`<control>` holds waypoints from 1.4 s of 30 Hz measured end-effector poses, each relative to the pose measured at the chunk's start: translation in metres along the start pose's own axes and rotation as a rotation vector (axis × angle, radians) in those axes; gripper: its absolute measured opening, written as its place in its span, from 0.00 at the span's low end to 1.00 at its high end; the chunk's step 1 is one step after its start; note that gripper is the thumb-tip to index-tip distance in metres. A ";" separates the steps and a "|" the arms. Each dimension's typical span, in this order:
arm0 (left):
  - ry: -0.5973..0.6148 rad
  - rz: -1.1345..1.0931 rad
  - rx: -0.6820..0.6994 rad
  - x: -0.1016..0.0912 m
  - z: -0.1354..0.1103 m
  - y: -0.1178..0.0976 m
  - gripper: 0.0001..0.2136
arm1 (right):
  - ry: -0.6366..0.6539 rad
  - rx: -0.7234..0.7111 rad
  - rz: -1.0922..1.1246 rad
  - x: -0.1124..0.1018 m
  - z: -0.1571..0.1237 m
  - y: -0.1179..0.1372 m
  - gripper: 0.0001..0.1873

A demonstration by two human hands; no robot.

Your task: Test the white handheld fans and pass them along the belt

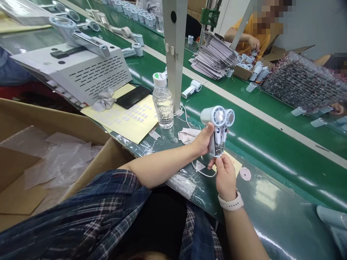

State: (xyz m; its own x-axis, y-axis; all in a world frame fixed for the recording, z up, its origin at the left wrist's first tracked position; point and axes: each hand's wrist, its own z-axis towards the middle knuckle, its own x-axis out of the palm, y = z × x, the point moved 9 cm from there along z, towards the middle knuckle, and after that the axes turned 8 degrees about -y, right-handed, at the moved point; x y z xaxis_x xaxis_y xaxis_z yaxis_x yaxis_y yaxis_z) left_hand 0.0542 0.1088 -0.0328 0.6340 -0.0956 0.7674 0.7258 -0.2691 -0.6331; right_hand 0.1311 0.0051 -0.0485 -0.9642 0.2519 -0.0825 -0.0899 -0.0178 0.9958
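Observation:
Two light-blue handheld fans, the nearer one [212, 115] and the other [230, 117], are held upright side by side above the bench. Their handles are uncovered in front, and small circuit parts show near the bottom. My left hand [202, 141] is closed round the handles from the left, thumb up by the fan head. Below, my right hand [226, 176] pinches at the lower end of the handles. A white cable [204, 174] loops over the bench and runs up into those fingers; its plug is hidden.
Left of my hands stand a water bottle [163, 104] and a metal post [175, 54]. A phone [135, 96] lies on a yellow sheet [135, 130]. An open carton [89, 173] is at my left. Another fan [192, 89] lies on the green belt [252, 126]; co-workers sit beyond.

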 end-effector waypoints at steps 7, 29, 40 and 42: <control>-0.043 -0.094 -0.176 -0.015 0.009 0.021 0.38 | -0.027 -0.098 -0.036 0.002 -0.006 0.012 0.15; 0.125 0.028 0.036 0.016 -0.023 -0.009 0.37 | -0.075 0.142 0.332 -0.001 -0.003 -0.011 0.19; 0.033 -0.123 -0.039 0.001 -0.007 -0.004 0.29 | -0.242 -0.196 -0.190 -0.040 0.006 0.009 0.18; 0.087 -0.064 -0.035 0.005 -0.012 -0.003 0.29 | -0.322 -0.237 -0.245 -0.052 0.007 0.015 0.21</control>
State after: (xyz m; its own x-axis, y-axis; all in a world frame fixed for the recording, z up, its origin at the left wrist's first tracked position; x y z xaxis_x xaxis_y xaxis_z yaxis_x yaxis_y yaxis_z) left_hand 0.0520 0.0975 -0.0255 0.5598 -0.1590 0.8132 0.7535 -0.3106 -0.5794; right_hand 0.1820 -0.0016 -0.0285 -0.7844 0.5629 -0.2607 -0.3960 -0.1309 0.9089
